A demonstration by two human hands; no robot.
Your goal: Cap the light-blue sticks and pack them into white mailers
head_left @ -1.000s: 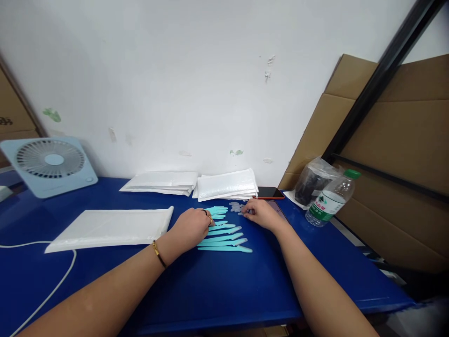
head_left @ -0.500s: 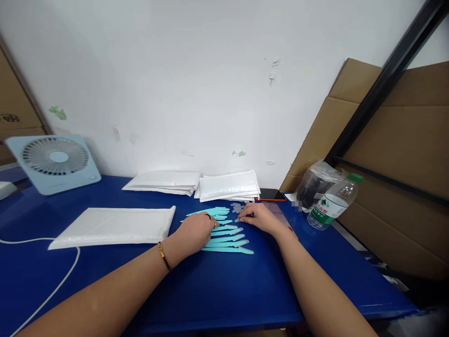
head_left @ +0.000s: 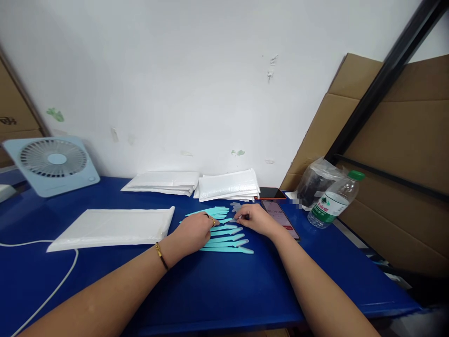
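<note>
Teal sticks (head_left: pixel 228 250) lie mid-way on the blue desk (head_left: pixel 217 299): spread row at 4 o'clock from the left hand (head_left: pixel 194 229), loose bunch (head_left: pixel 219 210) at 1 o'clock. Left hand is closed on one stick (head_left: pixel 225 221), tip toward 3 o'clock. Right hand (head_left: pixel 257 219) pinches a small translucent piece (head_left: pixel 233 220) right at that tip; can't tell if it's on or just touching. Hands apart, narrow gap between. Spare pieces (head_left: pixel 235 205) at 10 o'clock from the right hand, phone (head_left: pixel 279 216) at 3. White packet (head_left: pixel 115 227) at 9 from the left hand.

Row tips look pale; I read those as covered. Step in hand, my guess: fitting a cover over the tip. Next move calls for a steady left grip and a straight push toward 9 o'clock. Risk: cover going on skewed.
</note>
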